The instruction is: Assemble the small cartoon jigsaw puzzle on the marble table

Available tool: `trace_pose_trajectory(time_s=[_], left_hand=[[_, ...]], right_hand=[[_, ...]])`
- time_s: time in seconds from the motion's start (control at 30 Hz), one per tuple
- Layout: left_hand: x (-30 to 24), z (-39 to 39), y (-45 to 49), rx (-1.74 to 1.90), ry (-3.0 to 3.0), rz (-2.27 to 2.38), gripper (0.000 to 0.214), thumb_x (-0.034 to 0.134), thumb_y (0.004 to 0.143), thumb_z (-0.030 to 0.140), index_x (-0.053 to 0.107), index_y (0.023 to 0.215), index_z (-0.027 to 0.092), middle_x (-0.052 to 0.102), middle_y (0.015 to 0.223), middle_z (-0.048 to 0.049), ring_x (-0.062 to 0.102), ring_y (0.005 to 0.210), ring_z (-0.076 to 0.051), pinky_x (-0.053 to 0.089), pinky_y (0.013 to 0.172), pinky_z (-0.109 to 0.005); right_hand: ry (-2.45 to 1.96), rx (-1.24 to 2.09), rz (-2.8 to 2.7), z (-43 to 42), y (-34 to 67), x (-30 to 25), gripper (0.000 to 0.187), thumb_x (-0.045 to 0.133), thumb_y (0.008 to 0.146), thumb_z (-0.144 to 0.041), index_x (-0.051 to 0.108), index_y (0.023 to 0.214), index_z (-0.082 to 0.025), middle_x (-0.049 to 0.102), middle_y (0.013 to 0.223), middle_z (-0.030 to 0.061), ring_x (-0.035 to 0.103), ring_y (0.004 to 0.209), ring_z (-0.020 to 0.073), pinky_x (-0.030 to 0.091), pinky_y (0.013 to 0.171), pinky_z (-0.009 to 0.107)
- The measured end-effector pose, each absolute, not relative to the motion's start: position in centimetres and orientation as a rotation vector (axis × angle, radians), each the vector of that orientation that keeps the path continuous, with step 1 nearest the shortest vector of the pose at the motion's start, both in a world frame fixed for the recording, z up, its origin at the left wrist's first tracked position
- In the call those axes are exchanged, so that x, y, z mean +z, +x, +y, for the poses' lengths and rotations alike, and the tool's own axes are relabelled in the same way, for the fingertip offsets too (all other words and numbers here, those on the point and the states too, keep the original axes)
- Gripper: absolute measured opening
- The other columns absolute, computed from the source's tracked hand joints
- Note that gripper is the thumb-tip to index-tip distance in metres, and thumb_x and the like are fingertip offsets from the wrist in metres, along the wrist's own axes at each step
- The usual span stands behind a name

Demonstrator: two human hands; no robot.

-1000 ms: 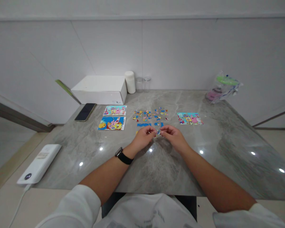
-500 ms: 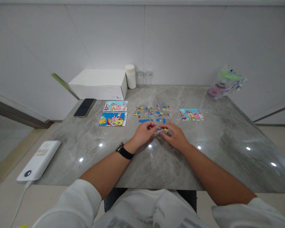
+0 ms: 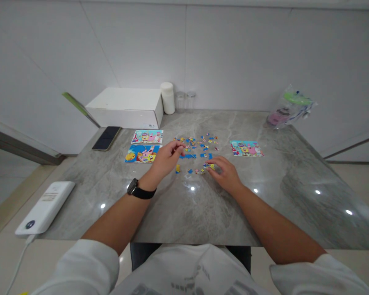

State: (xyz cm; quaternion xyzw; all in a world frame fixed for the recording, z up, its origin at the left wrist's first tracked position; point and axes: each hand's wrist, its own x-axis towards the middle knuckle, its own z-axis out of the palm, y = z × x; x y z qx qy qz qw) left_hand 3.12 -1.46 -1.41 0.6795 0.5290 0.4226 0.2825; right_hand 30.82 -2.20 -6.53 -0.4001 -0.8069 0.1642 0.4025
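Note:
My left hand (image 3: 166, 159) is over the left end of a joined blue jigsaw strip (image 3: 189, 156), thumb and fingertips drawn together; whatever may be between them is too small to make out. My right hand (image 3: 224, 174) rests on the table, its thumb and forefinger closed about a small blue and yellow jigsaw piece (image 3: 207, 165). Beside those fingertips lie pink and yellow pieces (image 3: 199, 171), a blue piece (image 3: 190, 171) and a yellow piece (image 3: 177, 168). Behind the strip, several loose jigsaw pieces (image 3: 210, 140) are scattered.
Two picture cards (image 3: 147, 136) lie at left, a similar card (image 3: 247, 148) at right. Further back are a phone (image 3: 107, 138), a white box (image 3: 123, 108), a white bottle (image 3: 167, 98), two glass jars (image 3: 190, 101) and a plastic bag (image 3: 290, 108). A white power bank (image 3: 46, 209) is at the left edge.
My left hand has moved left and away from my right hand, uncovering pieces in front of the strip. My right hand has stayed nearly in place. The view has shifted slightly.

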Motion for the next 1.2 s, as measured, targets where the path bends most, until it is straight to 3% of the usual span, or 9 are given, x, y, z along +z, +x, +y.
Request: trace_pose_trajectory(time_s=[0.2,0.4,0.8,1.0,1.2], left_hand=[[-3.8,-3.8,4.7,1.048,2.147,1.377,0.016,0.065,0.099,0.031,0.073,0.11,0.022,0.075,0.1,-0.004,0.066,0.082,-0.018,0.054,0.077,-0.032],[-6.4,-4.4,6.0,1.081,2.434,1.203,0.028,0.074,0.096,0.03,0.069,0.122,0.022,0.075,0.119,-0.0103,0.069,0.113,-0.027,0.056,0.1,-0.045],[-6.4,-4.0,6.0,0.992,2.452,1.188,0.017,0.073,0.097,0.03,0.073,0.112,0.023,0.077,0.112,-0.0075,0.071,0.106,-0.026,0.053,0.095,-0.044],[-6.2,-4.0,5.9,0.852,2.422,1.322,0.017,0.073,0.096,0.031,0.074,0.111,0.024,0.077,0.113,-0.008,0.068,0.108,-0.027,0.049,0.098,-0.045],[-6.4,-4.1,6.2,0.716,2.491,1.438,0.019,0.073,0.095,0.033,0.074,0.113,0.025,0.073,0.119,-0.0084,0.063,0.114,-0.03,0.046,0.099,-0.048]], right_hand=[[-1.005,0.418,-2.066,-2.1,30.5,-6.7,0.016,0.074,0.096,-0.032,0.079,0.11,-0.029,0.077,0.107,0.0074,0.071,0.104,0.0269,0.057,0.097,0.047],[-0.976,0.419,-2.117,-1.9,30.1,-7.1,0.017,0.077,0.094,-0.034,0.08,0.11,-0.031,0.076,0.108,0.0073,0.069,0.106,0.0275,0.055,0.098,0.048],[-0.931,0.448,-2.186,-1.9,29.7,-7.6,0.018,0.079,0.093,-0.033,0.079,0.11,-0.029,0.075,0.11,0.0068,0.068,0.107,0.0261,0.053,0.098,0.046],[-1.059,0.378,-2.24,-1.8,31.2,-6.9,0.037,0.073,0.093,-0.027,0.072,0.13,-0.03,0.073,0.124,0.0093,0.065,0.119,0.0291,0.049,0.109,0.052],[-1.143,0.284,-2.282,-1.6,32.1,-7.1,0.026,0.07,0.092,-0.022,0.077,0.116,-0.029,0.072,0.125,0.0092,0.064,0.121,0.0304,0.046,0.11,0.054]])
